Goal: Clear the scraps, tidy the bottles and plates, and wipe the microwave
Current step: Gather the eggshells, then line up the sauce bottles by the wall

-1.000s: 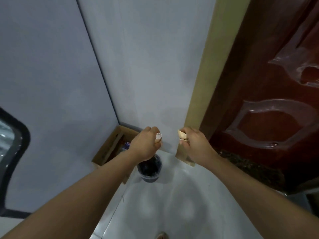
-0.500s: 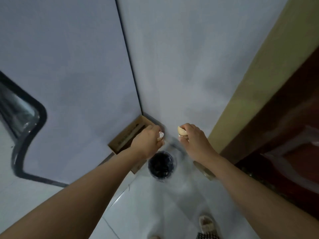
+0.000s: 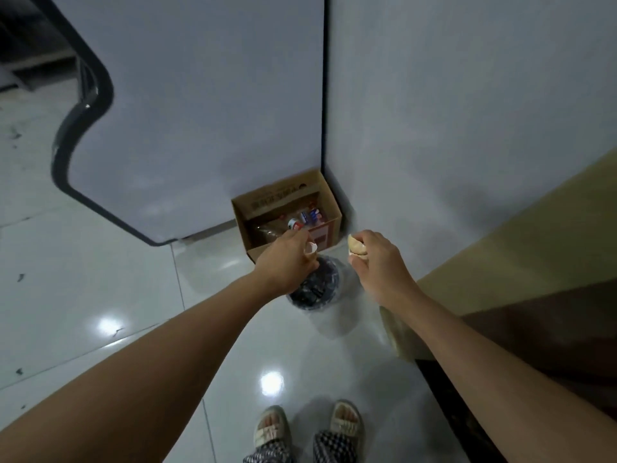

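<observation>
My left hand is closed on a small white scrap that looks like eggshell, held right above a small round bin with a dark liner on the floor. A little to the right of the bin, my right hand grips a tan, shell-like scrap. Both hands hover over the floor corner. My left wrist hides part of the bin's left side.
An open cardboard box with small bottles and packets sits in the wall corner behind the bin. A dark-edged white panel stands at left, a tan door frame and dark door at right. My sandalled feet stand on glossy white tiles.
The view has tilted down and swung right, so the floor, bin, box and my feet now show. Both hands keep hold of their scraps above the bin.
</observation>
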